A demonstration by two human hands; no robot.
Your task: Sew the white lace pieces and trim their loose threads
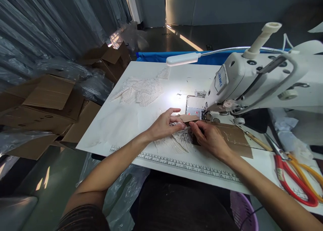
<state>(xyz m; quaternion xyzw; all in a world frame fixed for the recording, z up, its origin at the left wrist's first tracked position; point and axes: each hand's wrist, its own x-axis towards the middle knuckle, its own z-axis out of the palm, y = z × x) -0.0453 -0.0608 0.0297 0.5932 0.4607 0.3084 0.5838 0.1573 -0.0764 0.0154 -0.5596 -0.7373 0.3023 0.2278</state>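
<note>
**At the machine [239, 81]: lace [181, 140] and strip [189, 118] in hand beside the plate [193, 112]**

Your left hand [168, 124] comes in from the left, thumb and fingers closed on the lace, index finger lifted clear above. Your right hand [208, 135] has its thumb and index drawn together at the near edge of the brown strip; whether lace is caught in that pinch too, you cannot tell. Your fingertips are close together, the strip showing between them, just on the near side of the plate. Loose lace spreads under and below your hands on the bench [116, 125], short of the printed ruler [176, 164] along your edge.

Far left on the bench, a second pile [142, 89] of lace, rumpled, well apart from your hands. Lamp [183, 59] above, throwing a bright patch beyond your left hand.

Right side: brown card [234, 138] flat, partly beneath your right hand. Wood-handled tool [261, 143] slanting just beside it. Red scissors [280, 170] and yellow scissors [297, 168] at the near right, handles overlapping.

Off the bench: open boxes [50, 93] to your left, with clear plastic [94, 84] among them. Purple basket [238, 204] below the near edge, partly behind your right forearm.
</note>
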